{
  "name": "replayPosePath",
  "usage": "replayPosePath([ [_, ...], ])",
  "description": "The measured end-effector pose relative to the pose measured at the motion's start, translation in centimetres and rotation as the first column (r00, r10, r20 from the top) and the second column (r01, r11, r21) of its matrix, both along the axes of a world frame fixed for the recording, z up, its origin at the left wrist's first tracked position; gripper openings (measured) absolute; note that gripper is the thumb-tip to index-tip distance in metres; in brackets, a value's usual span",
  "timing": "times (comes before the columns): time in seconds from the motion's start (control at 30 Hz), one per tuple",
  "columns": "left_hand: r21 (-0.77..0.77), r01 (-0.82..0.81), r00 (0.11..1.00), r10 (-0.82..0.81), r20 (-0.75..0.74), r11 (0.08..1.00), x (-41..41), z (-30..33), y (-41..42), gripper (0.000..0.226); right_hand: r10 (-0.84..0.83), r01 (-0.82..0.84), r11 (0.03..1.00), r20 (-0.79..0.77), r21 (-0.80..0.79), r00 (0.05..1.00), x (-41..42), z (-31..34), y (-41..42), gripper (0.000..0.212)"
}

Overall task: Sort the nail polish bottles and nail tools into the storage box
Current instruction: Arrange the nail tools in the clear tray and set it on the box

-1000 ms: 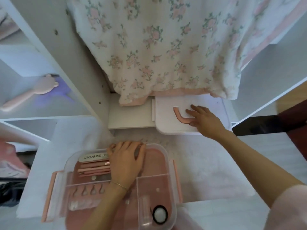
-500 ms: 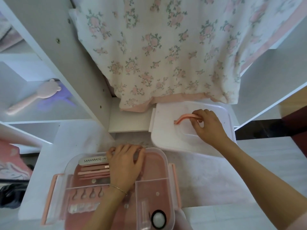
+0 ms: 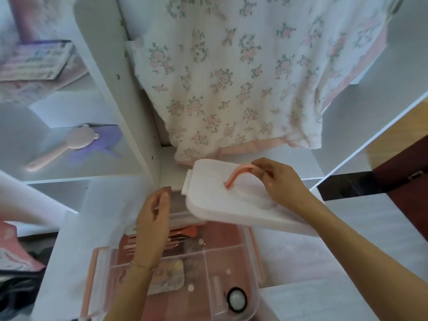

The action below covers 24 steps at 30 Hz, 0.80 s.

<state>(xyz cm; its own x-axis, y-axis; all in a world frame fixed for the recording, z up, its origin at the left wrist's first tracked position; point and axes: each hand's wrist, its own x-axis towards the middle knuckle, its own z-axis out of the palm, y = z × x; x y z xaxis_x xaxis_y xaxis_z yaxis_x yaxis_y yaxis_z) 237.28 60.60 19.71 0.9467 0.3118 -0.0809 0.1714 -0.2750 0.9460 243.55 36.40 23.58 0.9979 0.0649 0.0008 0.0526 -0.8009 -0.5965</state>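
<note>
Centre of frame: the right hand [image 3: 281, 184] grips the pink handle [image 3: 238, 173] of the white lid [image 3: 231, 205], fingers curled round it. The lid is tilted, its lower edge over the far rim of the box [image 3: 231, 256].

Lower centre: the clear box with pink side clasps stands on the white counter [image 3: 347, 228]. Its compartments hold pink tools [image 3: 176, 242] at the left and a small round black-rimmed jar [image 3: 236, 299] at the lower right.

Centre left: the left hand [image 3: 152, 223] is over the box's far left part, fingers relaxed and nearly straight, holding nothing; whether the fingertips touch the rim cannot be told.

Upper centre: a floral cloth [image 3: 231, 77] hangs down just behind the lid.

Left: a pink brush [image 3: 62, 147] lies on a white shelf [image 3: 81, 167].
</note>
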Motion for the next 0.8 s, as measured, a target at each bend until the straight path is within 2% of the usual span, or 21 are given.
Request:
replayPosePath([
  [0.1,-0.078,-0.023,0.999,0.021,-0.026,0.997,-1.3,0.9,2.7,0.025,0.073,-0.066,0.995,0.087,-0.081,0.994,-2.2,-0.1,3.5,0.025],
  [0.17,-0.075,-0.019,0.999,0.016,-0.047,0.997,-2.3,1.3,4.5,0.026,0.110,-0.096,0.991,0.149,-0.097,0.983,-3.7,-0.2,5.8,0.025],
  [0.33,0.052,0.016,0.998,-0.012,-0.064,0.998,-6.1,1.0,7.9,0.018,0.176,-0.153,0.981,0.208,-0.122,0.962,-6.7,-0.5,10.9,0.018],
  [0.53,0.187,-0.039,0.997,0.051,-0.059,0.982,-9.3,-0.3,11.1,0.018,0.203,-0.177,0.977,0.270,-0.116,0.941,-10.1,-1.7,14.9,0.031],
  [0.67,0.235,0.001,0.997,0.017,-0.071,0.972,-10.9,-1.1,12.2,0.021,0.209,-0.173,0.974,0.283,-0.146,0.936,-11.6,-2.7,15.7,0.014],
  [0.8,0.259,0.040,0.997,-0.023,-0.070,0.965,-12.1,-1.9,12.9,0.025,0.216,-0.172,0.971,0.298,-0.167,0.930,-12.9,-3.2,15.6,0.013],
])
